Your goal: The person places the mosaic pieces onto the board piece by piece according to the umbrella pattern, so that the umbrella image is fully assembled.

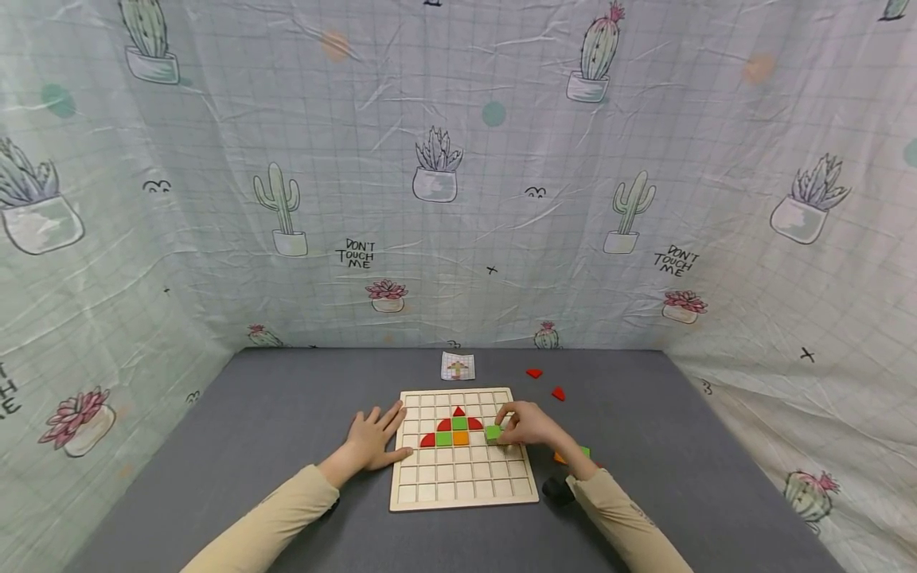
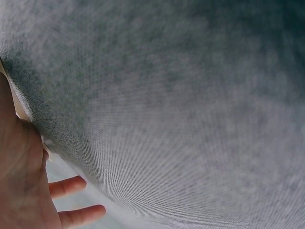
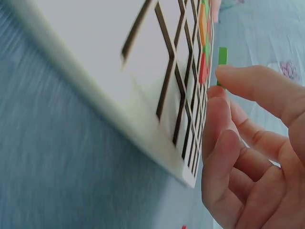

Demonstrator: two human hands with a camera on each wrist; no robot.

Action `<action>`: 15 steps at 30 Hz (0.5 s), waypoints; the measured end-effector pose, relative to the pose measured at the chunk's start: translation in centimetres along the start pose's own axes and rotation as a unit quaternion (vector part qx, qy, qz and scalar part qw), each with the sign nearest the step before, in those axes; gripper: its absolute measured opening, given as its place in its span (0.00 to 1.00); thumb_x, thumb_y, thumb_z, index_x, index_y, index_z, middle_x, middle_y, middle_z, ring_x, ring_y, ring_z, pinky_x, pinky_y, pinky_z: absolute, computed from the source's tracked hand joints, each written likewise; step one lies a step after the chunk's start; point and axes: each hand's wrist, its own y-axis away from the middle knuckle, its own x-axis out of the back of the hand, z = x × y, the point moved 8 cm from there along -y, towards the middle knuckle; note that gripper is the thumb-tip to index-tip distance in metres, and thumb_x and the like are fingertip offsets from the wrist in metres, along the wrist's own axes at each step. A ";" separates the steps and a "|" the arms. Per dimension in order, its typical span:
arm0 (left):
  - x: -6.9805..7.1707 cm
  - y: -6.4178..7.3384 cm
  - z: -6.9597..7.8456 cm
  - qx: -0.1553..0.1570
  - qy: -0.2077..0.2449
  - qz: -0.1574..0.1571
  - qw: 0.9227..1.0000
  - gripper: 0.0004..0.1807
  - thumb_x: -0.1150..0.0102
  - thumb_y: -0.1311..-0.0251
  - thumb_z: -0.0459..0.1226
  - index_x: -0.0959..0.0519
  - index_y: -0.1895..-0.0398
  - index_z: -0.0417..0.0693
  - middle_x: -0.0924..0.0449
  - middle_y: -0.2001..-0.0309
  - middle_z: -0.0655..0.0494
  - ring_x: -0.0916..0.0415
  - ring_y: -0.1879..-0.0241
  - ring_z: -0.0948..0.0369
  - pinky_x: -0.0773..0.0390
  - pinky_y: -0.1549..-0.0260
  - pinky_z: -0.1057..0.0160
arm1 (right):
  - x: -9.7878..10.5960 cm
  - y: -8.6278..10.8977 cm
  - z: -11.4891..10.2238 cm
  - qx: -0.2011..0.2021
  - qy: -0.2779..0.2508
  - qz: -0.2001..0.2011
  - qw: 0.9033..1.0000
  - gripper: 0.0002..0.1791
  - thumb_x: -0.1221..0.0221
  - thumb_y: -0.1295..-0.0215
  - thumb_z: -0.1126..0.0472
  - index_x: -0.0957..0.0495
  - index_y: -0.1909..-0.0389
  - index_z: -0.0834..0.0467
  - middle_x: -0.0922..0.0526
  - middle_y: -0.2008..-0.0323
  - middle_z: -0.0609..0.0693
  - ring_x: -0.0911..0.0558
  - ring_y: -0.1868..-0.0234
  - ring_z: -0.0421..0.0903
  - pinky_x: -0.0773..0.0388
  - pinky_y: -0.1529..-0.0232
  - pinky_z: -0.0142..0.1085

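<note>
A pale wooden grid board (image 1: 427, 495) lies on the table. Set in its cells are red pieces (image 1: 475, 424), green squares (image 1: 444, 438) and an orange square (image 1: 461, 438). My right hand (image 1: 530, 424) pinches a green square tile (image 1: 493, 434) over the board's right side. In the right wrist view, thumb and finger of this hand (image 3: 252, 162) hold the green tile (image 3: 222, 56) on edge. My left hand (image 1: 368, 440) rests with spread fingers at the board's left edge. Only part of the left hand (image 2: 24, 186) shows in the left wrist view, beside grey fabric.
A small pattern card (image 1: 458, 367) lies behind the board. Two red pieces (image 1: 534, 372) lie at the back right of the grey table (image 1: 301, 422). Orange and green pieces (image 1: 584, 452) are partly hidden by the right wrist. A patterned cloth (image 1: 494, 199) hangs behind.
</note>
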 end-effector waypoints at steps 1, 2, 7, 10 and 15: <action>0.0 0.0 0.0 0.000 0.000 0.000 1.000 0.41 0.59 0.45 0.64 0.43 0.33 0.50 0.45 0.33 0.55 0.39 0.41 0.47 0.37 0.54 0.44 | -0.2 -0.1 -0.2 0.003 0.004 0.000 1.000 0.11 0.37 0.52 0.66 0.24 0.65 0.62 0.20 0.81 0.52 0.24 0.83 0.45 0.32 0.81 0.31; 0.0 0.0 0.0 0.000 -0.001 0.000 1.000 0.41 0.59 0.45 0.64 0.43 0.33 0.50 0.45 0.33 0.55 0.39 0.41 0.47 0.37 0.54 0.44 | -0.4 -0.3 -0.3 0.005 0.005 0.001 1.000 0.11 0.37 0.52 0.66 0.24 0.66 0.62 0.20 0.81 0.52 0.24 0.83 0.44 0.32 0.81 0.31; -0.1 -0.1 0.0 0.002 -0.007 -0.003 1.000 0.41 0.60 0.45 0.64 0.44 0.33 0.50 0.45 0.33 0.56 0.39 0.40 0.48 0.37 0.54 0.45 | -1.3 -0.9 -0.8 0.007 0.001 0.005 1.000 0.11 0.37 0.54 0.68 0.23 0.66 0.63 0.20 0.81 0.54 0.22 0.83 0.44 0.31 0.82 0.31; -0.1 0.0 0.0 0.002 -0.014 -0.003 1.000 0.41 0.61 0.45 0.64 0.44 0.33 0.51 0.45 0.33 0.56 0.39 0.41 0.49 0.36 0.55 0.46 | -1.6 -1.2 -1.0 0.006 0.000 0.006 1.000 0.12 0.37 0.55 0.69 0.23 0.66 0.64 0.20 0.82 0.54 0.22 0.84 0.44 0.31 0.83 0.30; 0.0 0.1 0.0 0.005 -0.024 0.002 1.000 0.41 0.61 0.45 0.65 0.43 0.33 0.51 0.44 0.33 0.57 0.38 0.41 0.49 0.36 0.57 0.46 | -2.1 -1.4 -1.3 0.008 0.008 0.003 1.000 0.12 0.37 0.53 0.68 0.23 0.65 0.64 0.20 0.81 0.52 0.25 0.83 0.40 0.33 0.83 0.30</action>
